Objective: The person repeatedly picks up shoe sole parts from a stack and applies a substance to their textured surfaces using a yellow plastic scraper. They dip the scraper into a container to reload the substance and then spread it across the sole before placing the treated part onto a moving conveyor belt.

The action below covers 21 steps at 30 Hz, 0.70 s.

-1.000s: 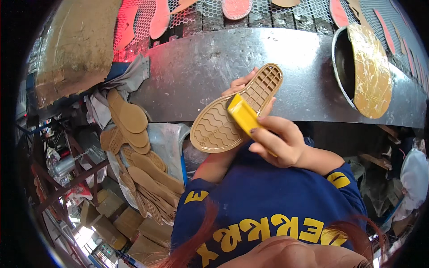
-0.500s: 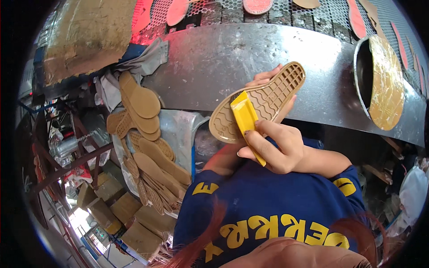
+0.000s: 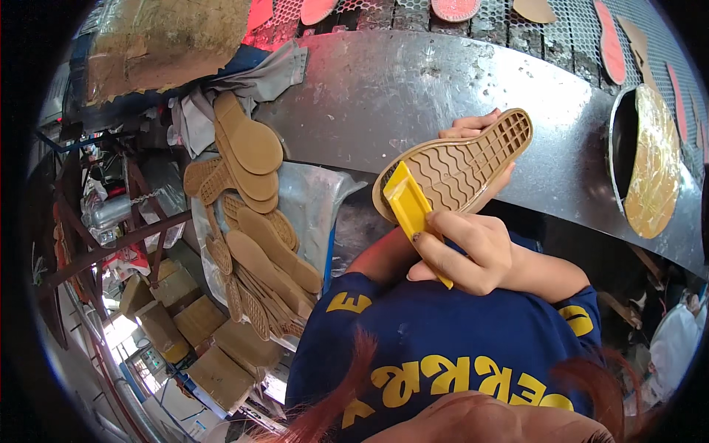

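A tan shoe sole (image 3: pixel 454 170) is held tilted above the near edge of the metal table, its wavy and gridded tread facing up. My left hand (image 3: pixel 473 127) grips it from beneath; fingers show past the far edge and part of the hand at the near edge. In my right hand (image 3: pixel 473 255) is a yellow-handled brush (image 3: pixel 410 203), pinched between thumb and fingers. Dark bristles at the brush's far end lie against the tread near the sole's broad left end. The palm of my left hand is hidden under the sole.
The metal table (image 3: pixel 354 96) spans ahead, with a mesh conveyor (image 3: pixel 495 18) carrying pink and tan insoles beyond it. A round container (image 3: pixel 624 148) with a tan taped cover stands at right. Stacked soles (image 3: pixel 266 251) lie at left beside grey cloth (image 3: pixel 273 77); cardboard boxes (image 3: pixel 199 321) sit below.
The brush has shifted along the tread toward the sole's broad left end. Both hands keep their holds. The whole view has also shifted slightly.
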Each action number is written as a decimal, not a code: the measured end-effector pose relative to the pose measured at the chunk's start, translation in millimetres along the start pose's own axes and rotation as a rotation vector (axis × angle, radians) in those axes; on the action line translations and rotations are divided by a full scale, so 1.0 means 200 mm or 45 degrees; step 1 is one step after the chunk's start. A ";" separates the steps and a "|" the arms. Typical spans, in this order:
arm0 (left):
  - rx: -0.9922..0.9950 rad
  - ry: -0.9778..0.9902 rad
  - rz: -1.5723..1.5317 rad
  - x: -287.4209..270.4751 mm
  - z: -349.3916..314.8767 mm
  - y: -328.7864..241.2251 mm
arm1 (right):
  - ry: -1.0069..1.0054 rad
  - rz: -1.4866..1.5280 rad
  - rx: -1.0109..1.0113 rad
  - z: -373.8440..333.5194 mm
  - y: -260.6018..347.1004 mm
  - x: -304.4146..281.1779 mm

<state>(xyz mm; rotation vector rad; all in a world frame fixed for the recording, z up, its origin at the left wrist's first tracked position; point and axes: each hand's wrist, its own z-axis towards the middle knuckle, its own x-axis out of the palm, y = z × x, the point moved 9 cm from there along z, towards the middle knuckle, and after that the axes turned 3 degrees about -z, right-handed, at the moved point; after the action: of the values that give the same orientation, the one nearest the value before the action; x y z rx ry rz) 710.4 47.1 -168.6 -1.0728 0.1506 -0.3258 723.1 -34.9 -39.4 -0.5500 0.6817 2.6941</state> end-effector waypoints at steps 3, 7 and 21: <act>0.022 -0.037 -0.075 0.00 -0.01 0.02 | 0.003 0.088 -0.037 -0.01 0.01 0.01; -0.001 -0.048 -0.113 0.00 -0.01 0.02 | 0.137 0.226 0.002 0.00 -0.01 0.02; 0.005 0.021 0.200 -0.02 0.03 -0.05 | 0.250 0.460 0.109 -0.03 -0.16 -0.15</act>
<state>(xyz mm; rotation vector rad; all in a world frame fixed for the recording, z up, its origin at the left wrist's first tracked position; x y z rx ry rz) 706.4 48.7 -156.4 -1.0480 0.2476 -0.1936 763.9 -17.7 -43.1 -0.7380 1.0334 2.9463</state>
